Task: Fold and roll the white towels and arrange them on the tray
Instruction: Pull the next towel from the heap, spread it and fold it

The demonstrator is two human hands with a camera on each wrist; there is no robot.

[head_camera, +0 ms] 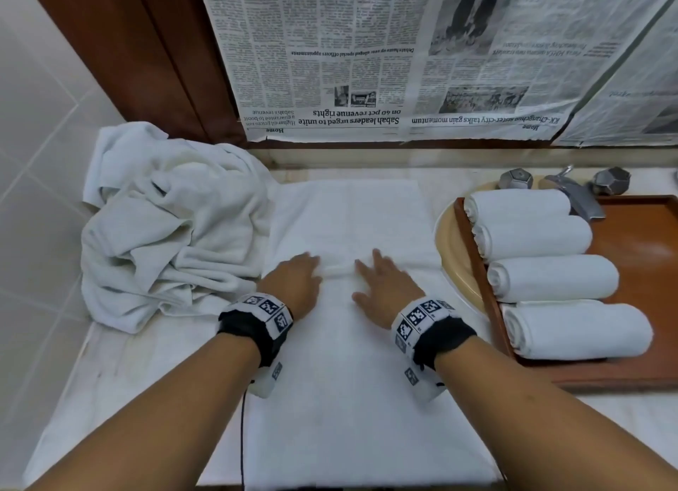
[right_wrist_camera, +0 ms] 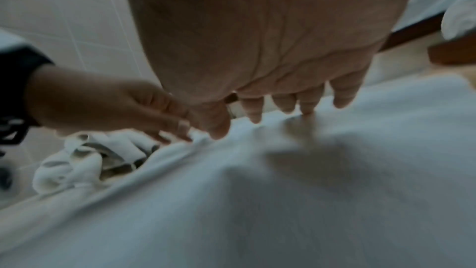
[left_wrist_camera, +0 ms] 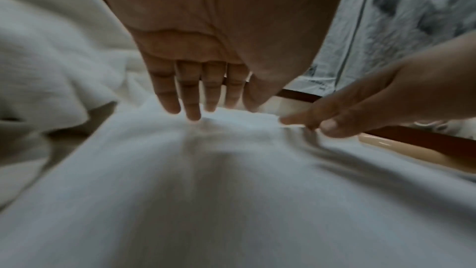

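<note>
A long white towel lies flat down the middle of the counter, reaching the front edge. Both hands rest on its middle with straight fingers. My left hand presses the cloth, fingers spread on it. My right hand lies flat beside it, fingertips touching the towel. A small ridge of cloth stands between the two hands. Several rolled white towels lie side by side on the left part of the wooden tray.
A heap of crumpled white towels fills the counter's back left, against the tiled wall. The tray sits over a cream basin with a metal faucet behind. Newspaper covers the wall above.
</note>
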